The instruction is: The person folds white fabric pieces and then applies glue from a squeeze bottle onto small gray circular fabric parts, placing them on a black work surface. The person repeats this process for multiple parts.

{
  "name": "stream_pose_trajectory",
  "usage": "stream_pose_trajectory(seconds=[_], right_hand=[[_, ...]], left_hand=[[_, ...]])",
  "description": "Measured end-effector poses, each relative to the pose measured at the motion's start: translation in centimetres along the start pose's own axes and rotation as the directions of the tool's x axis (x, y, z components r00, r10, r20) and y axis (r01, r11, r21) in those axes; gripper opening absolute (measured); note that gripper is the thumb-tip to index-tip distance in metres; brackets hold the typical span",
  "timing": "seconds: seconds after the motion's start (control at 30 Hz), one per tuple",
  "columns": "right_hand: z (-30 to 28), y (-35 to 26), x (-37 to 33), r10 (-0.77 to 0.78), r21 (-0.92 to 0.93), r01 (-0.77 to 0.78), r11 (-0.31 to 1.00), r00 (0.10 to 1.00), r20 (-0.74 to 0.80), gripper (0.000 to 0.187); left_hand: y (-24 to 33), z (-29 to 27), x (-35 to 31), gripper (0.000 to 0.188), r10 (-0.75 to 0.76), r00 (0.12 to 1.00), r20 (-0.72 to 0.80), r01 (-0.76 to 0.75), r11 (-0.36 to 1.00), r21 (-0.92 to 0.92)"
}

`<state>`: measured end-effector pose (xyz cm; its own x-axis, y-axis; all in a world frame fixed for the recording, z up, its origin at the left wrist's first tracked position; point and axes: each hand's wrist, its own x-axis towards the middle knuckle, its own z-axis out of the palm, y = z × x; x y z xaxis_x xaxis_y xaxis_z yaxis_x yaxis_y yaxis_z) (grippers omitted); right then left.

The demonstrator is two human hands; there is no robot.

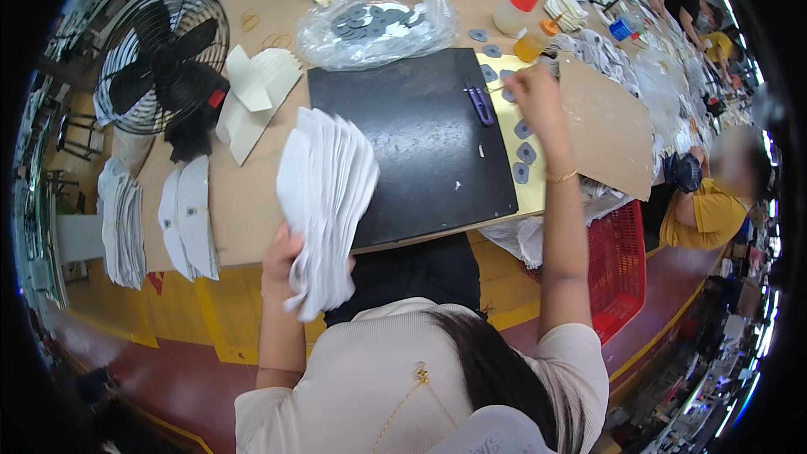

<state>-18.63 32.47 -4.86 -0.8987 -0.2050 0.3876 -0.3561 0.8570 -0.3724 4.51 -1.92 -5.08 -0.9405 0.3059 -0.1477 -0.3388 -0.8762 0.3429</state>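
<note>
My left hand [284,259] grips a thick stack of white cut pieces [329,185], held upright and fanned a little in front of the table's edge. Over the yellow strip [528,189] on the right is my right hand [538,99], its fingers drawn together; what they pinch, if anything, is too small to make out. Several grey patches with a dark centre [526,153] lie along that strip. Beside it rests a black board [403,143], with purple thread snips [481,106] on its right side.
A black fan [164,59] stands at left, near cream pieces [256,101] and white stacks [122,223]. A plastic bag of grey patches [378,23] lies behind the board. Bottles [521,2] stand far right, beyond brown cardboard [605,122]. A red basket [618,265] and co-workers are at right.
</note>
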Motion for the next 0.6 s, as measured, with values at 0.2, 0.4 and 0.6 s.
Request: stream_pose_trajectory(seconds=[0.2,0.4,0.6], right_hand=[[-1.9,7.7,5.7,0.108,-0.512,-0.057,0.857,0.992,0.07,0.022],[-3.2,-8.0,0.2,0.053,0.364,-0.101,0.926,0.989,0.14,0.013],[-1.3,-18.4,-7.4,-0.502,0.332,0.462,0.822,0.864,0.04,0.024]], left_hand=[[-1.7,1.3,4.3,0.053,0.226,0.908,-0.353,-0.111,0.941,0.319],[-2.2,1.7,5.2,0.062,0.311,0.899,-0.308,-0.222,0.931,0.291],[-2.9,2.2,5.9,0.061,0.388,0.877,-0.284,-0.249,0.871,0.423]])
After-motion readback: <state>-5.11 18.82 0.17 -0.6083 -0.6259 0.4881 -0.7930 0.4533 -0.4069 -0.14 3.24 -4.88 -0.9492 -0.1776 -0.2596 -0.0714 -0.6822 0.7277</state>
